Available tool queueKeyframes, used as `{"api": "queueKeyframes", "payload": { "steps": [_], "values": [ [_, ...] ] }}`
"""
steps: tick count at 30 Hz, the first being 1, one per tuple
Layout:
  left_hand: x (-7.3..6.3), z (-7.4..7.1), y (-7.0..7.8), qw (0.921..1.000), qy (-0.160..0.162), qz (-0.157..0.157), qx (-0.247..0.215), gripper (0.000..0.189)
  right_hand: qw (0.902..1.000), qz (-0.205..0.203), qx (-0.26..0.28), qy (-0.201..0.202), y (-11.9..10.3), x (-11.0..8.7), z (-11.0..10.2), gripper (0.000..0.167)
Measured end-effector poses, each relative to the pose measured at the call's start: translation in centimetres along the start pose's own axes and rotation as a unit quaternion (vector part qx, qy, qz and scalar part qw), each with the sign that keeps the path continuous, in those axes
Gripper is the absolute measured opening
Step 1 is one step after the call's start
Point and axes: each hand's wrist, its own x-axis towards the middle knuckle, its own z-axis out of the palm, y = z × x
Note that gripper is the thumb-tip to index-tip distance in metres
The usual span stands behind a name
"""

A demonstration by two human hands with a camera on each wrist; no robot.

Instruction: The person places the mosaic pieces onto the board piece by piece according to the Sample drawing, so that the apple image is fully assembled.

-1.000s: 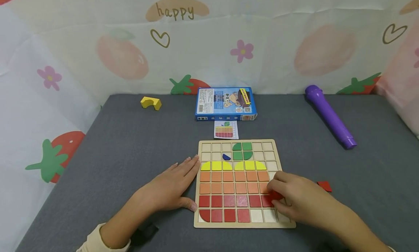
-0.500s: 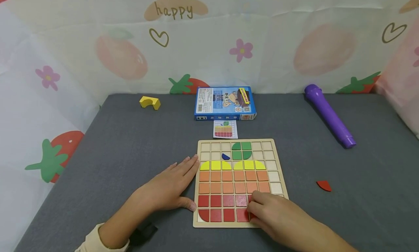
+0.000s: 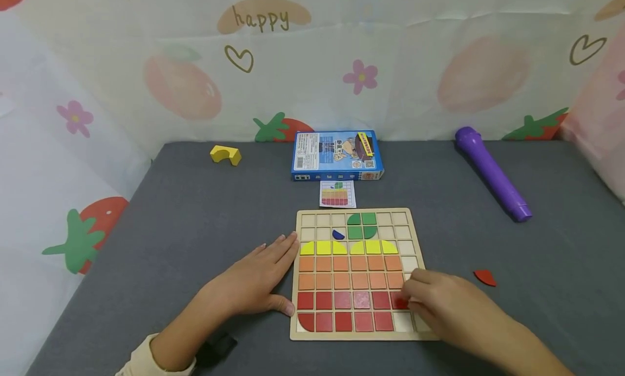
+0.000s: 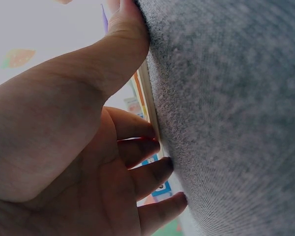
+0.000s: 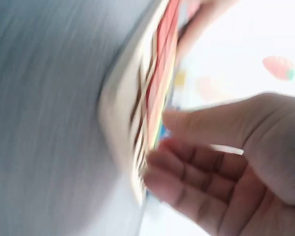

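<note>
A wooden grid board (image 3: 366, 336) holds rows of red, orange and yellow tiles, with green tiles and a small dark blue piece (image 3: 338, 234) above them. My left hand (image 3: 254, 281) lies flat with fingertips and thumb against the board's left edge. Over the lower right of the board hovers my right hand (image 3: 446, 303), its fingers loosely bent; in the right wrist view no piece shows between thumb and fingers. A red square tile (image 3: 383, 321) lies in the bottom row, left of the bare cells. One red quarter-round tile (image 3: 485, 278) lies on the cloth beyond the right hand.
Behind the board, a printed pattern card (image 3: 337, 194) leans at a blue box (image 3: 337, 153). A yellow arch block (image 3: 225, 155) stands at the back left, a purple microphone-shaped thing (image 3: 490, 172) at the back right. A dark object (image 3: 217, 350) is by the left wrist.
My right hand carried a red tile left to the bottom row, let it go there, and moved back right without it. The left hand stayed at the board's edge.
</note>
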Motion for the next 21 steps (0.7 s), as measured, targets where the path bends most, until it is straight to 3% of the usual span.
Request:
{"api": "queueKeyframes", "payload": {
  "steps": [2,5,9,12,16,19,21],
  "values": [
    [0.1,0.1,0.0,1.0000,0.000,-0.004,0.000,0.113,0.9965,0.055,-0.062,0.010,1.3,-1.0,-1.1,0.030],
    [0.1,0.1,0.1,1.0000,-0.002,-0.008,-0.001,0.113,0.9811,0.132,-0.141,-0.007,3.3,-2.8,-2.5,0.028],
    [0.1,0.1,0.0,1.0000,-0.006,-0.007,-0.003,0.113,0.9662,0.194,-0.158,-0.062,4.9,-4.7,-3.1,0.025],
    [0.1,0.1,0.0,0.9999,-0.008,-0.008,-0.005,0.113,0.9744,0.168,-0.142,-0.047,5.4,-5.2,-2.7,0.032],
    [0.0,0.0,0.0,0.9999,-0.006,-0.009,-0.004,0.112,0.9900,0.074,-0.116,0.031,5.6,-5.2,-2.2,0.052],
    [-0.1,-0.2,0.1,1.0000,-0.004,0.000,-0.005,0.111,0.9927,0.037,-0.092,0.069,5.6,-5.2,-2.2,0.056],
    [-0.1,-0.2,0.1,1.0000,-0.002,0.006,-0.006,0.111,0.9927,0.039,-0.085,0.077,5.6,-5.4,-2.4,0.054]
  ]
}}
